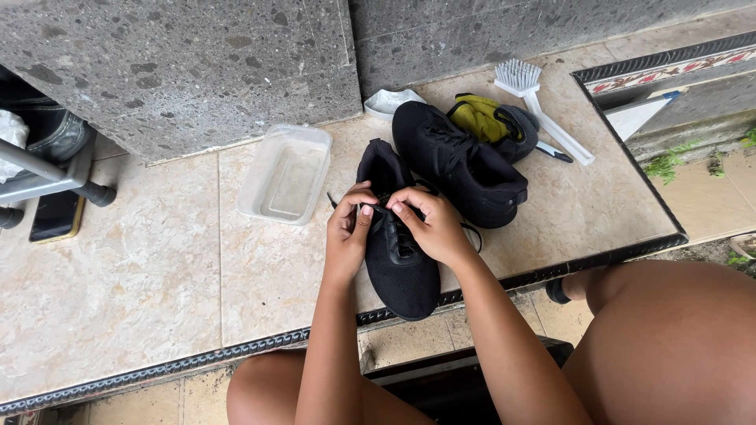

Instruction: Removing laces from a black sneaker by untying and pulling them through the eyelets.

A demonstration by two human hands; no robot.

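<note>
I see both hands on the near black shoe, which lies on the tiled ledge, toe toward me. My left hand and right hand each pinch the black lace near the tongue (fingers closed on it). Just beyond sits the second black shoe; a clear plastic tub is to the left and a white brush far right.

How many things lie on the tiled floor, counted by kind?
Black shoes: 2, one under both hands, one behind it
Cloths: 1, yellow-green
Brushes: 1, white
Clear plastic tubs: 1
Phones: 1
Total: 6
</note>
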